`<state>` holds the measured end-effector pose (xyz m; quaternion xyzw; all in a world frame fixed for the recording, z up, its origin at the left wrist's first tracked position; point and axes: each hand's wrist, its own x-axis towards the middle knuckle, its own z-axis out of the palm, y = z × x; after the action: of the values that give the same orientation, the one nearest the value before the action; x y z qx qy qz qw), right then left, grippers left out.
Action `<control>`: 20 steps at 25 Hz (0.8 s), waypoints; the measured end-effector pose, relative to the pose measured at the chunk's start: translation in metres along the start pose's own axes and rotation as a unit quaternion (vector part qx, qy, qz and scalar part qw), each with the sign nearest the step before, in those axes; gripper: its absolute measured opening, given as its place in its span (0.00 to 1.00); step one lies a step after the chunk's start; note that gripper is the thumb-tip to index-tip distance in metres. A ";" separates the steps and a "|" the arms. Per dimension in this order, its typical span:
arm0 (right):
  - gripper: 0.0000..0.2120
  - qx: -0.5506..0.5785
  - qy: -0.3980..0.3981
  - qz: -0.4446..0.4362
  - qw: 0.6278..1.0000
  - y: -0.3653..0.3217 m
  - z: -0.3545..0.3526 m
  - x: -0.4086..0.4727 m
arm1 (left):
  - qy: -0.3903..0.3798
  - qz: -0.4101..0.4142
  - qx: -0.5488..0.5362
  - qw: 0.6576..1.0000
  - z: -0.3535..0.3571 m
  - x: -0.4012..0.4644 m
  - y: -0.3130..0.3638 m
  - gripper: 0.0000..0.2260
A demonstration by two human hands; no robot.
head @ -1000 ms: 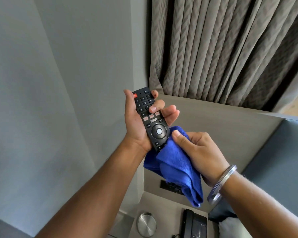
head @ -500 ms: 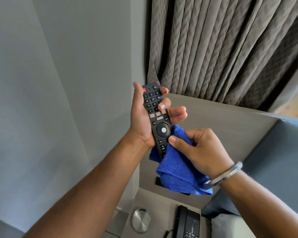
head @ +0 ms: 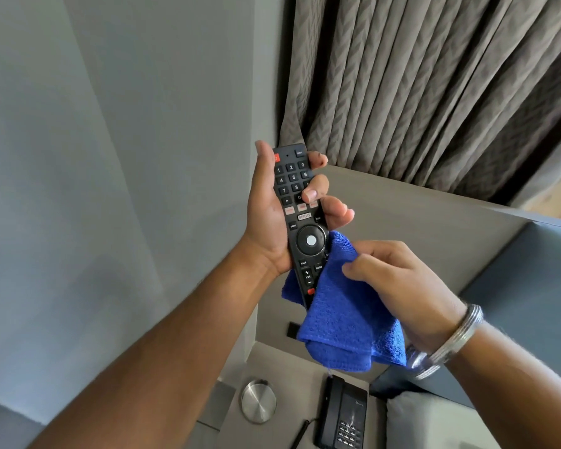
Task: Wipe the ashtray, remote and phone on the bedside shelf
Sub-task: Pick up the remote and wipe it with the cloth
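My left hand (head: 266,222) grips a black remote (head: 297,218) upright, buttons facing me, thumb on its left edge and fingers curled over the right. My right hand (head: 399,286) holds a blue cloth (head: 347,319) bunched against the remote's lower right side and bottom end. Down on the bedside shelf (head: 292,371) lie a round metal ashtray (head: 258,401) and a black desk phone (head: 344,416), both untouched by my hands.
A grey wall fills the left. Patterned curtains (head: 418,85) hang behind a beige headboard panel (head: 434,228). A dark wall socket (head: 292,329) sits above the shelf. A pillow (head: 434,422) and blue padded headboard (head: 525,306) lie at the right.
The cloth has slid down the remote, uncovering more of its lower buttons. My right thumb has come off the remote's face. Both hands sit slightly higher in view.
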<state>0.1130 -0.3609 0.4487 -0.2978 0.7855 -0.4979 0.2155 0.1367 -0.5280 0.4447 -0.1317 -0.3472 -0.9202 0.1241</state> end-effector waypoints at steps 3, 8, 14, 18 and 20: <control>0.18 -0.033 0.026 -0.006 0.999 0.005 0.003 0.000 | 0.002 0.014 0.024 1.000 0.002 -0.002 -0.004 0.31; 0.11 -0.062 0.069 0.000 0.996 0.006 0.006 0.002 | 0.025 0.039 0.076 0.996 0.006 -0.004 -0.009 0.30; 0.18 -0.068 0.070 0.000 0.995 0.001 0.008 -0.002 | 0.017 0.038 0.074 0.996 0.004 -0.007 -0.007 0.30; 0.17 -0.138 0.099 -0.048 0.984 0.003 0.009 -0.001 | 0.010 0.026 0.044 0.999 0.003 -0.010 -0.013 0.30; 0.16 -0.191 0.120 -0.077 0.971 0.005 0.007 -0.003 | 0.013 0.009 0.022 1.000 0.002 -0.010 -0.014 0.31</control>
<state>0.1183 -0.3617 0.4412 -0.3312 0.8607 -0.3861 0.0194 0.1422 -0.5151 0.4344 -0.1203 -0.3648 -0.9127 0.1396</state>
